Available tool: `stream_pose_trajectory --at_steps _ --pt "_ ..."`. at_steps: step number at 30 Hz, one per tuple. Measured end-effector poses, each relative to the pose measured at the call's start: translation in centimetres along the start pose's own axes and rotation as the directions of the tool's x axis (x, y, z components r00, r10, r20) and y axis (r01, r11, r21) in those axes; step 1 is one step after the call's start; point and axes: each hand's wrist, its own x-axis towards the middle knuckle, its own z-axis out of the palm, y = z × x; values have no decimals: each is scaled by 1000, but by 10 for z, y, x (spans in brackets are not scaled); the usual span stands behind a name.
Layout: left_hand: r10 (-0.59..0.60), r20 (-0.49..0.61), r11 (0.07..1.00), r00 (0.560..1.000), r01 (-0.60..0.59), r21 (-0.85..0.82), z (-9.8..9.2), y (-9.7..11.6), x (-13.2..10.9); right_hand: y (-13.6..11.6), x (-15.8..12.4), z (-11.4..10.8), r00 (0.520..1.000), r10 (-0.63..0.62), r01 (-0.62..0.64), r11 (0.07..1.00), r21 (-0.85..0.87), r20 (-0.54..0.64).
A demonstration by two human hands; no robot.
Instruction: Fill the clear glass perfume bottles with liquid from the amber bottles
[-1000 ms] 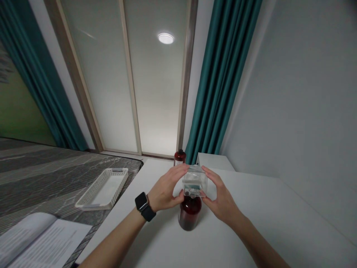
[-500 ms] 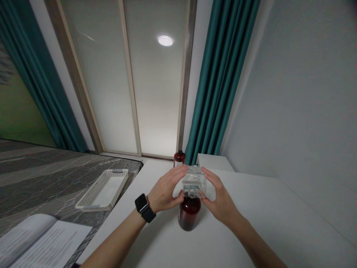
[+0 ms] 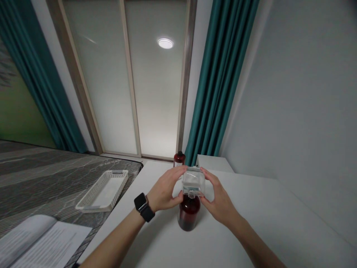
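A small clear plastic box is held between my two hands, in front of and above a dark red-brown bottle. My left hand, with a black watch on its wrist, grips the box's left side with thumb below and fingers on top. On the opposite side, my right hand pinches the box the same way. The bottle stands upright on the white table; the box covers its top. What lies inside the box I cannot make out.
Another red-brown bottle with a dark cap stands at the table's far edge. To the left, a white basket and an open book lie on a grey surface. Beyond the table is a white cabinet.
The clear box has tilted slightly and shifted a little to the left in my hands. Both hands keep their hold, and the bottles stay in place.
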Motion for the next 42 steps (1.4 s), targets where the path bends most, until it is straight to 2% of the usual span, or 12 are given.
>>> stream_pose_trajectory --at_steps 11,18,22,27,34,42 --pt "-142 106 989 984 145 -26 -1 -2 5 0 0 2 973 220 -224 973 51 73" --pt "-156 121 987 980 158 -15 2 -5 4 2 0 3 963 259 -263 963 59 75" --pt "-121 90 992 989 122 -12 2 -2 3 2 0 2 976 211 -214 975 52 57" --pt "-78 39 997 996 78 -14 3 0 3 1 0 -1 996 87 -86 996 -29 20" --pt "5 4 1000 1000 -5 6 3 -1 -1 2 -2 -1 997 -73 70 988 -141 -21" --pt "45 -21 998 999 -44 36 2 2 -2 1 -3 -1 990 -136 127 976 -178 -39"
